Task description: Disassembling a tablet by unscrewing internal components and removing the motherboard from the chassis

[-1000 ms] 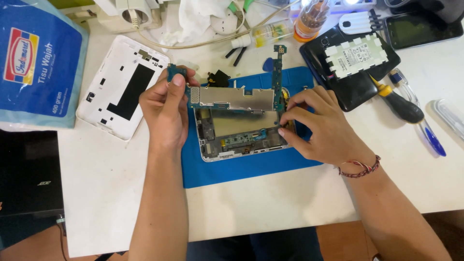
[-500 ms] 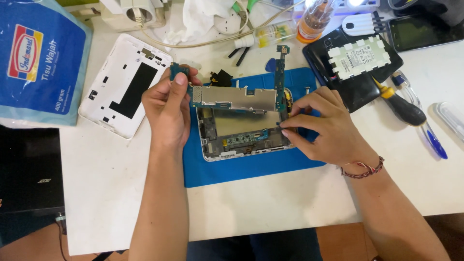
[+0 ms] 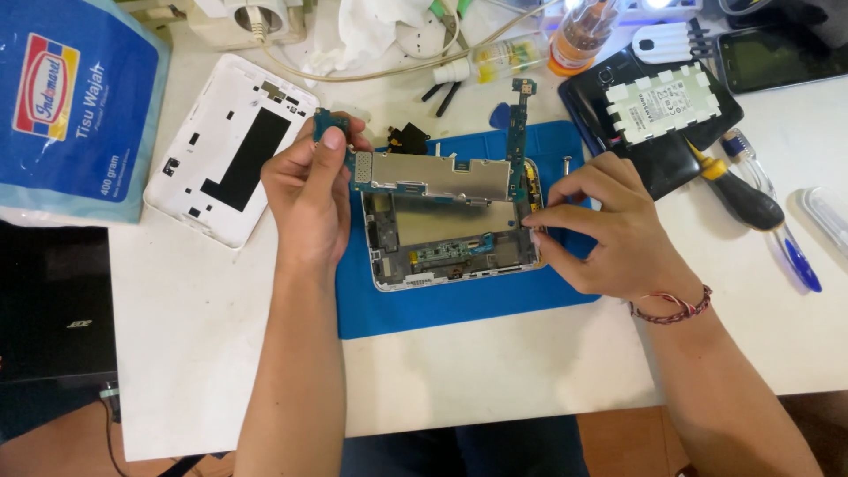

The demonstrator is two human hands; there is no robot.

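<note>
Green circuit board (image 3: pixel 433 175) (tilted) in left hand (image 3: pixel 309 190)

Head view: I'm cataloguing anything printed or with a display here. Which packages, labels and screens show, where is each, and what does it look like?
Tissue pack: far left of the table, soft blue pouch with a red and yellow badge.
Battery label: upper right, white notched rectangle on a black slab.
Dark screen: top right corner, black glossy rectangle, unlit.
Laptop: left edge, black closed lid with a small pale logo.
</note>
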